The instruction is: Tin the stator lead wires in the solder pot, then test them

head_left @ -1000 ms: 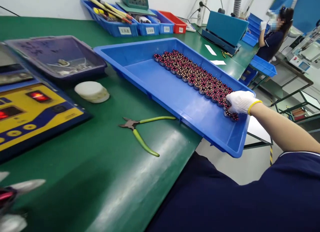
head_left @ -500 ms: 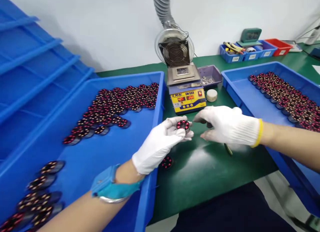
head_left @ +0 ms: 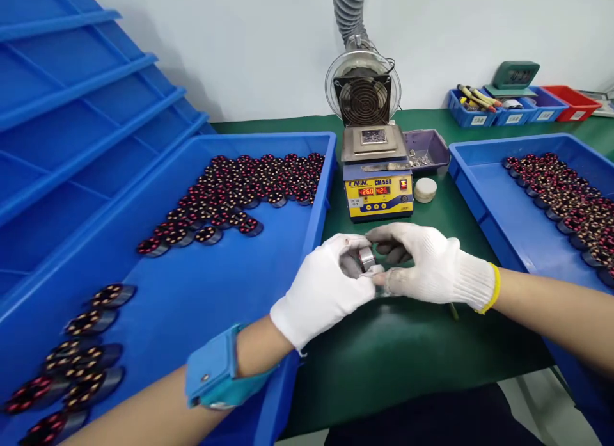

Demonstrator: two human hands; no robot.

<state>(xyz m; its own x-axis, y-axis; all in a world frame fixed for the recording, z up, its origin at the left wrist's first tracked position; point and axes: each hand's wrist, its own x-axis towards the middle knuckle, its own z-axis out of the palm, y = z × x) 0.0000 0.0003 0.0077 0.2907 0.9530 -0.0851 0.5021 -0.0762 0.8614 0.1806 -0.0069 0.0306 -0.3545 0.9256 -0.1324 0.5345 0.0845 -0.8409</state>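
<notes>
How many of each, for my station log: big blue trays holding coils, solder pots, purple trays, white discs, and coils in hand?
blue trays holding coils: 2 (left, right)
solder pot: 1
purple tray: 1
white disc: 1
held coil: 1, between left hand and right hand
Total: 6

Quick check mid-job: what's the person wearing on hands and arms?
Both the left hand and right hand wear white knit gloves. The right glove has a yellow cuff edge. A blue wrist strap with a metal stud circles the left wrist. No sleeves on the forearms.
</notes>
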